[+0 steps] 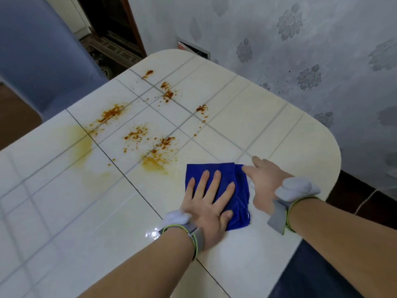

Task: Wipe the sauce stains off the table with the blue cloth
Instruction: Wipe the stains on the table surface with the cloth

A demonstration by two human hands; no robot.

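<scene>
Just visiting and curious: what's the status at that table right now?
Left hand flat on blue cloth. Right hand touching its right edge, fingers straight. Sauce stains unwiped beyond cloth. Nothing between cloth and stains.

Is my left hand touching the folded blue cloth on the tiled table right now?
Touching. The head view shows the left hand lying flat, fingers spread, on top of the folded blue cloth.

Head camera looks down closely onto table (257,117)
</scene>
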